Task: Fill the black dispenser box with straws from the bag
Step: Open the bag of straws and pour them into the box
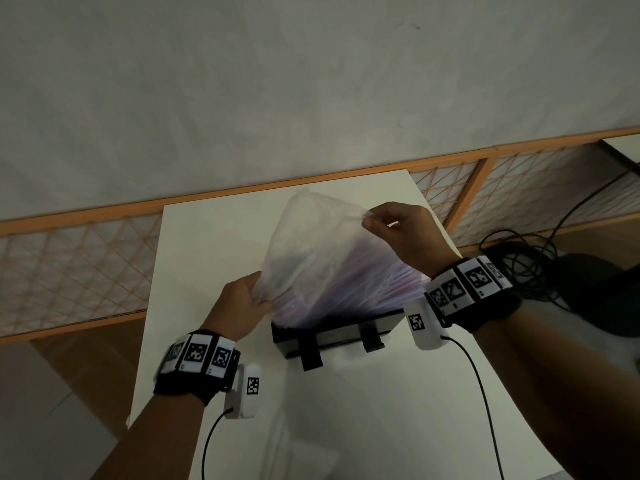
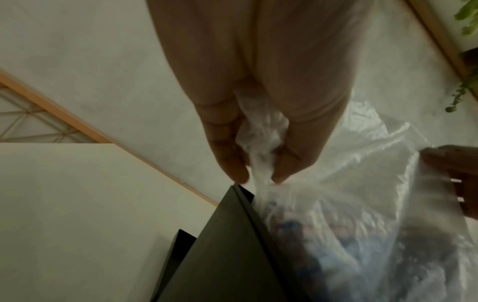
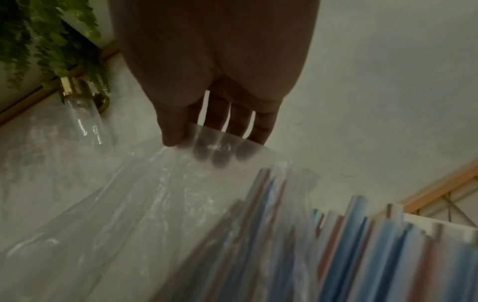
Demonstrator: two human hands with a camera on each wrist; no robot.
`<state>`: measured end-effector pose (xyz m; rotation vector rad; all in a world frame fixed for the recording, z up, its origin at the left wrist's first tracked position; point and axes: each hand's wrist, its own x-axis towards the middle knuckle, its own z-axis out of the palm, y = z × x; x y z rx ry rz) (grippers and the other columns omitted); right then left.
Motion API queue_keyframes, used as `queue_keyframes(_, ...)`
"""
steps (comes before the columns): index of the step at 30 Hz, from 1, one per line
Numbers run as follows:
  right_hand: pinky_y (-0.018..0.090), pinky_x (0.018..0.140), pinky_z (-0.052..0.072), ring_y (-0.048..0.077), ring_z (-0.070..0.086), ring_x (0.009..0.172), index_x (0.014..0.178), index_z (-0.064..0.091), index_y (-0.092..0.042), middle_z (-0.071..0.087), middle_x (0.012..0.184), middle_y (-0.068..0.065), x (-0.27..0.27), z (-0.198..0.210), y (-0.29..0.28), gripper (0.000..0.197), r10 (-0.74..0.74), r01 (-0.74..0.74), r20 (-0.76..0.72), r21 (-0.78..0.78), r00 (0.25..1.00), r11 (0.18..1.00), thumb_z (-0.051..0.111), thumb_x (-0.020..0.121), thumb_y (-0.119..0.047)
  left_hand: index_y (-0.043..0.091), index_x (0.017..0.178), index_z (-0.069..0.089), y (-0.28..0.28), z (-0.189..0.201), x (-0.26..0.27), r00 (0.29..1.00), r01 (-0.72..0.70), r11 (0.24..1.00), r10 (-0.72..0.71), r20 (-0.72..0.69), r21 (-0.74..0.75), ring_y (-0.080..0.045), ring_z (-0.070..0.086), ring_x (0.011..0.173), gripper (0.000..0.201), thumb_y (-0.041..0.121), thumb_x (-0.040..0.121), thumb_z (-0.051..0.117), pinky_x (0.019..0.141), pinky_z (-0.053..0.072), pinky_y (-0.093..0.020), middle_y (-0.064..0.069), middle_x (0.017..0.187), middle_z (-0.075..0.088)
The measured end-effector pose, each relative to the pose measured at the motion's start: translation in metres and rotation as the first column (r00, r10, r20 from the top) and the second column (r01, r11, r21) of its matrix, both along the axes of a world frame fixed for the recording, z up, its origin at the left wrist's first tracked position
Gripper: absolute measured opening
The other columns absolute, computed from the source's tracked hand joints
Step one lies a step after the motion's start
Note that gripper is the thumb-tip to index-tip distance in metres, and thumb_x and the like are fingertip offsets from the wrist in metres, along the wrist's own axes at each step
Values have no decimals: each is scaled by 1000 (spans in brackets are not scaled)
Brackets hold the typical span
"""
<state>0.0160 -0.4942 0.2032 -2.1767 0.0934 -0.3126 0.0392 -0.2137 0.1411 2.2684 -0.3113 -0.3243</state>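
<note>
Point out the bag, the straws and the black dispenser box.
bag (image 1: 311, 237): head view, clear upper side.
straws (image 3: 344, 255): right wrist view, blue and red bundle.
black dispenser box (image 1: 343, 336): head view, front wall.

a white table (image 1: 214, 258) stands by a grey wall (image 1: 242, 81), with an orange-framed lattice screen (image 1: 69, 265) low along the wall. black cables (image 1: 523, 258) lie coiled to the table's right. a green plant (image 3: 46, 36) hangs over a gold-capped glass vessel (image 3: 82, 114).
</note>
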Motion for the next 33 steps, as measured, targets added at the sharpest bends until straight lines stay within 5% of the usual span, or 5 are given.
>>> queue_keyframes(5, 25, 84, 46, 11, 58, 102, 121, 56, -23, 60, 115, -9, -3, -4, -12, 48, 151, -182, -273, -92, 950, 979, 72, 78, -36, 16, 113, 61, 10, 0, 0, 996, 23, 1000, -25, -80, -17, -25, 64, 93, 33, 6, 82, 66, 75, 43, -24, -2, 93, 65)
queue_keyframes(12, 3, 59, 36, 11, 58, 71, 87, 72, -13, 69, 83, 0, -3, -2, -3, 15, 23, -49, -134, -194, 991, 980, 68, 83, -27, 24, 106, 55, 13, 8, 0, 998, -20, 999, 17, -68, -36, -10, 63, 85, 54, 16, 62, 86, 71, 47, -20, 7, 92, 66)
queue_keyframes(19, 5, 51, 34, -8, 48, 51, 68, 63, -12, 47, 53, -13, -7, -2, -1, 20, 14, -35, -99, -206, 995, 978, 68, 83, -24, 32, 88, 60, 21, -2, 4, 999, -46, 997, 45, -22, -60, -22, 66, 76, 23, 12, 81, 70, 73, 56, -36, -5, 88, 68)
queue_keyframes(28, 8, 50, 33, 0, 43, 50, 65, 60, -19, 47, 50, -11, -10, -2, 2, 20, 68, -69, -18, -41, 998, 997, 70, 82, -20, 42, 95, 55, 23, 4, -4, 992, -19, 993, 4, -124, -120, -8, 62, 83, 54, 17, 60, 87, 71, 47, -21, 11, 91, 66)
queue_keyframes(33, 17, 76, 48, 0, 61, 83, 97, 64, -25, 67, 92, -11, -8, 3, -2, 20, 137, -128, -108, 88, 985, 988, 72, 79, -26, 21, 102, 64, 16, 4, -4, 998, -16, 998, 13, -59, -63, -16, 62, 82, 28, 12, 77, 74, 67, 42, -20, 4, 85, 66)
